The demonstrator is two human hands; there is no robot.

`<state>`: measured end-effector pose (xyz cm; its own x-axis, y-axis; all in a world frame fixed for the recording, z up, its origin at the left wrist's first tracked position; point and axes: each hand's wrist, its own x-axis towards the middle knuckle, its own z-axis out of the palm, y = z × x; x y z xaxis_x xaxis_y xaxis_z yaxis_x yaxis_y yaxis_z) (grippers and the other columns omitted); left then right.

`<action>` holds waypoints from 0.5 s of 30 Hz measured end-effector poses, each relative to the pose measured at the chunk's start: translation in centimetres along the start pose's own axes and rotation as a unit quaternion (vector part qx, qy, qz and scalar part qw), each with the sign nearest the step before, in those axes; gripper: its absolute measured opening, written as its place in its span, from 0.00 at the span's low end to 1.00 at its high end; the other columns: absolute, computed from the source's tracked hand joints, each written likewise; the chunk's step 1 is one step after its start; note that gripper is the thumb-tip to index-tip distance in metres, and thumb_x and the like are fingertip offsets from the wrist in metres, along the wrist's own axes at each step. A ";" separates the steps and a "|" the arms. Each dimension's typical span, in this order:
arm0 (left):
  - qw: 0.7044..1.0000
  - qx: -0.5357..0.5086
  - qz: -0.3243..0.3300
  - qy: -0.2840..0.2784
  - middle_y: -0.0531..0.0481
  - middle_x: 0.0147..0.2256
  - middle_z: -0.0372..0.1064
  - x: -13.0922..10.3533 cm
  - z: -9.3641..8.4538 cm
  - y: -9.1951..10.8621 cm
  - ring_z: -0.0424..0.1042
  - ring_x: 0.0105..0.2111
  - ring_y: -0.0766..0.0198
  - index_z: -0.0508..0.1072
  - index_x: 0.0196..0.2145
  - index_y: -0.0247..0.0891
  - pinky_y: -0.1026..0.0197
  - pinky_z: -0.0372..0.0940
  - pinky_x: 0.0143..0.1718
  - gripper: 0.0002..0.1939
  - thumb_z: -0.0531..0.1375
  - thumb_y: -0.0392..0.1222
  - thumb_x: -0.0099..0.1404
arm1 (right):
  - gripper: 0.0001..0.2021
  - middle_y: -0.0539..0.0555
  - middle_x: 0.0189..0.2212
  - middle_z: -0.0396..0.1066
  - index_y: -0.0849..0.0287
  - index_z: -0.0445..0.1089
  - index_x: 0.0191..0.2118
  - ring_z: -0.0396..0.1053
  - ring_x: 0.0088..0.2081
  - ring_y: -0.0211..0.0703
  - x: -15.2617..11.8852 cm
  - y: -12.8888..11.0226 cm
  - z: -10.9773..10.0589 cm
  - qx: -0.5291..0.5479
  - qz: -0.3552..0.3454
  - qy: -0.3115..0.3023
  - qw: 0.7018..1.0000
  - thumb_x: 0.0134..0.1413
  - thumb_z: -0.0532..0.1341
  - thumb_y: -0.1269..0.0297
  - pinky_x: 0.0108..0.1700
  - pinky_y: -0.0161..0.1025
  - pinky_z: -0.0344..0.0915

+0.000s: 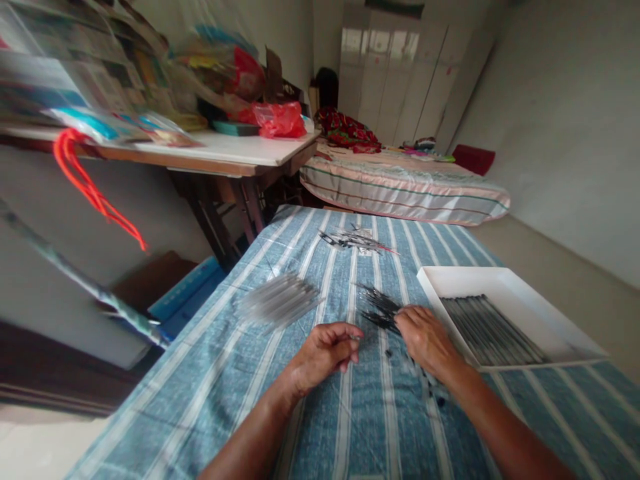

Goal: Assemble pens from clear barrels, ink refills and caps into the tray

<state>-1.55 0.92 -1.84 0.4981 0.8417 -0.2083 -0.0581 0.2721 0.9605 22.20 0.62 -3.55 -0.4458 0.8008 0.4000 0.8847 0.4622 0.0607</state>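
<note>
Head view is showing a pile of thin black pieces (381, 300) that is lying near the middle of a striped blue cloth (310, 433). The right hand (425, 337) is reaching to the near right end of this pile, and its fingertips are touching it; I cannot tell whether they are pinching any piece. The left hand (327, 352) is hovering just left of the pile, its fingers curling and its thumb coming close to the forefinger; whether something small is being held there, I cannot tell. Small black bits (440, 401) are lying below the right hand. To the left, a blurred group of clear tubes (280, 301) is resting on the cloth. To the right, a white tray (535, 303) is holding a row of dark rods (487, 327). Farther off, thin loose pieces (343, 238) are lying in a heap. Beyond, a bed (400, 185) is standing, and on a side table (235, 148) a red bag (280, 120) is sitting.
</note>
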 end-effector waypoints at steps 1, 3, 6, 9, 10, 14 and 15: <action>1.000 0.000 0.002 -0.002 0.53 0.22 0.70 0.0 0.0 0.0 0.59 0.16 0.74 0.73 0.36 0.33 0.69 0.49 0.18 0.14 0.64 0.45 0.53 | 0.13 0.57 0.30 0.69 0.62 0.69 0.33 0.64 0.36 0.46 0.1 -0.2 -0.4 0.013 -0.015 0.012 1.000 0.58 0.49 0.78 0.43 0.41 0.58; 1.000 -0.001 0.008 -0.007 0.52 0.22 0.70 0.0 0.0 0.0 0.59 0.16 0.74 0.73 0.36 0.33 0.69 0.48 0.18 0.15 0.64 0.45 0.54 | 0.13 0.55 0.27 0.68 0.62 0.69 0.34 0.63 0.33 0.45 0.4 -0.8 -1.5 0.039 -0.055 0.022 0.998 0.60 0.48 0.76 0.41 0.40 0.58; 1.000 0.005 0.015 -0.013 0.52 0.23 0.71 -0.2 0.0 0.1 0.59 0.17 0.74 0.74 0.36 0.33 0.69 0.48 0.18 0.15 0.64 0.45 0.54 | 0.13 0.55 0.27 0.67 0.62 0.70 0.35 0.62 0.32 0.45 0.8 -1.9 -3.1 0.055 -0.105 0.012 0.993 0.59 0.49 0.77 0.39 0.40 0.58; 1.000 0.013 0.018 -0.020 0.52 0.23 0.71 -0.3 0.0 0.4 0.60 0.17 0.74 0.74 0.36 0.33 0.69 0.49 0.18 0.14 0.64 0.44 0.54 | 0.13 0.54 0.27 0.66 0.61 0.71 0.34 0.60 0.32 0.45 1.1 -2.6 -4.2 0.052 -0.121 0.001 0.991 0.57 0.50 0.78 0.39 0.40 0.57; 0.999 0.015 0.018 -0.022 0.52 0.23 0.71 -0.4 0.1 0.4 0.60 0.17 0.74 0.74 0.36 0.33 0.69 0.49 0.18 0.13 0.64 0.43 0.54 | 0.13 0.54 0.27 0.66 0.60 0.71 0.34 0.60 0.32 0.45 1.1 -2.7 -4.4 0.049 -0.125 0.000 0.991 0.57 0.50 0.78 0.39 0.40 0.57; 0.999 0.027 0.021 -0.033 0.52 0.23 0.71 -0.5 0.2 0.6 0.60 0.17 0.74 0.74 0.35 0.33 0.68 0.50 0.18 0.12 0.64 0.43 0.54 | 0.14 0.54 0.27 0.65 0.59 0.71 0.34 0.59 0.32 0.44 1.4 -2.8 -5.0 0.038 -0.148 -0.016 0.988 0.58 0.49 0.77 0.39 0.40 0.56; 0.999 0.030 0.023 -0.037 0.52 0.23 0.71 -0.5 0.2 0.5 0.60 0.17 0.74 0.74 0.35 0.33 0.68 0.50 0.18 0.12 0.63 0.43 0.54 | 0.14 0.54 0.27 0.65 0.59 0.71 0.34 0.59 0.32 0.44 1.5 -2.7 -5.1 0.036 -0.152 -0.022 0.987 0.58 0.49 0.77 0.39 0.40 0.56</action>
<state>-1.66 0.59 -1.18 0.5588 0.8152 -0.1523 -0.0309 0.2040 0.9785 19.80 -1.40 1.59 -0.6966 0.6357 0.3326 0.6975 0.7087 0.1064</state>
